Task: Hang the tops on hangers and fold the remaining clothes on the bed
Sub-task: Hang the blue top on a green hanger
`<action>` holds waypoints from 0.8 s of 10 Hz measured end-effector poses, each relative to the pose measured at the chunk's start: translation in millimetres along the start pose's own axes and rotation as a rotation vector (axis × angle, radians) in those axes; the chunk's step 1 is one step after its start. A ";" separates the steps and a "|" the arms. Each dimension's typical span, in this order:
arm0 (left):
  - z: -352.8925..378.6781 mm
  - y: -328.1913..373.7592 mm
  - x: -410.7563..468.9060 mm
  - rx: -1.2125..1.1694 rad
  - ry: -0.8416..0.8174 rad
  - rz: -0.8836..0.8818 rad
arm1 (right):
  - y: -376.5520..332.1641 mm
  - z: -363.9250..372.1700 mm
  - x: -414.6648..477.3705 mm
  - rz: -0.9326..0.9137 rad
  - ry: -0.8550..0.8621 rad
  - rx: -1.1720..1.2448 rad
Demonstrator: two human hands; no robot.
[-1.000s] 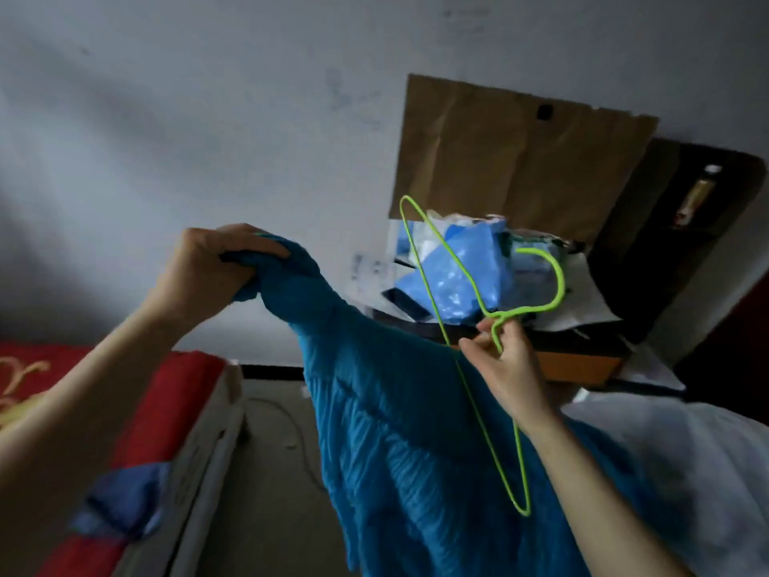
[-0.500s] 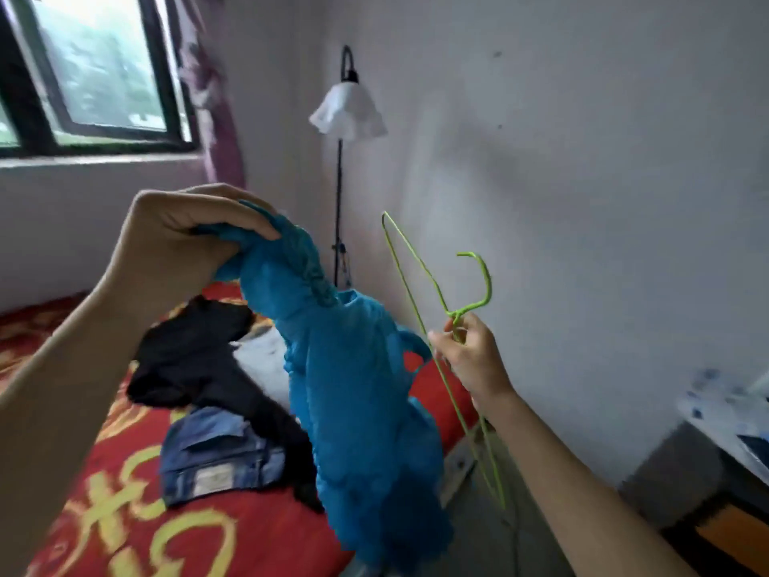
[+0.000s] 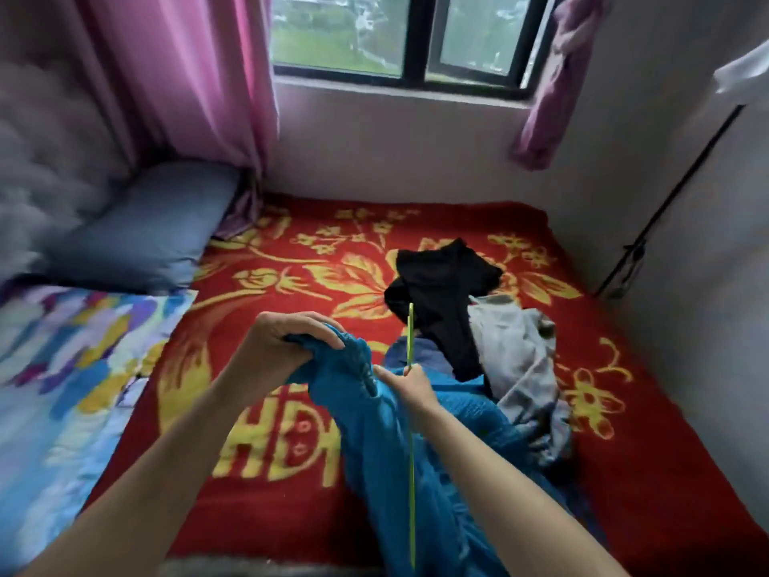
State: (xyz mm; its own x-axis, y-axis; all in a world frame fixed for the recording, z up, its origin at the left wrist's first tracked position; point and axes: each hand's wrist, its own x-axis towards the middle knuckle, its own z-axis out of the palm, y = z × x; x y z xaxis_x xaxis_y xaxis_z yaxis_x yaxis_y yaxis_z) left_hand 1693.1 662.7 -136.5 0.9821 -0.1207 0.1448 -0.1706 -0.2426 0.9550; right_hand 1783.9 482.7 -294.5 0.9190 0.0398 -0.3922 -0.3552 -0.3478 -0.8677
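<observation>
Nearest, at the bottom of the frame, 1 green hanger (image 3: 412, 472) is showing edge-on as a thin line. Its long axis is running approx. vertical in the view: lower end near the bottom edge, upper end pointing away from the person twd. the window and overlapping the black garment. Hook shape: cannot tell, edge-on. 1 blue top (image 3: 366, 443) is lying alongside it over the bed, long axis running from the hands down to the bottom edge, gathered upper end pointing up-left.

Hands, qty 2. The left hand (image 3: 283, 347) is gripping the bunched upper end of the blue top, fingers curled over the fabric. The right hand (image 3: 412, 387) is pinching the hanger part-way along the wire, just right of the left hand, w/ blue fabric touching it.

The bed (image 3: 270, 518), w/ red-and-gold floral cover, is carrying everything. Beyond the hands a heap is sitting:
- 1 black garment (image 3: 441, 285), lying on top.
- 1 grey garment (image 3: 520, 368), lying crumpled to its right.
- 1 dark blue piece (image 3: 393, 356), showing between the black garment and the blue top; type unclear.

On the left side, 1 multicolour sheet (image 3: 54, 368) is lying flat. Behind it, 1 blue-grey pillow (image 3: 141, 239) is resting against a tufted grey headboard (image 3: 37, 152).

Farthest, 1 window (image 3: 341, 35) w/ dark frame is facing the bed. Curtains, qty 2: a pink curtain (image 3: 187, 77) is hanging straight at left, and a purple curtain (image 3: 549, 97) is hanging knotted at right. 1 lamp stand (image 3: 684, 181) is running up the right wall.
</observation>
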 end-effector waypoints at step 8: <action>-109.3 -4.3 -65.1 0.190 0.940 0.043 | -247.2 -25.2 -3.0 -0.596 -0.320 0.391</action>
State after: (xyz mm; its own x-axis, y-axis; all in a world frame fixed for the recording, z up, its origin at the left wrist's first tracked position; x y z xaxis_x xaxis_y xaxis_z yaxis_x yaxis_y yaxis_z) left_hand 1638.6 776.8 -121.7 0.6234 0.6681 0.4063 -0.1373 -0.4180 0.8980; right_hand 1873.3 544.9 -71.2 0.9009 0.4049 0.1565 0.0939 0.1702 -0.9809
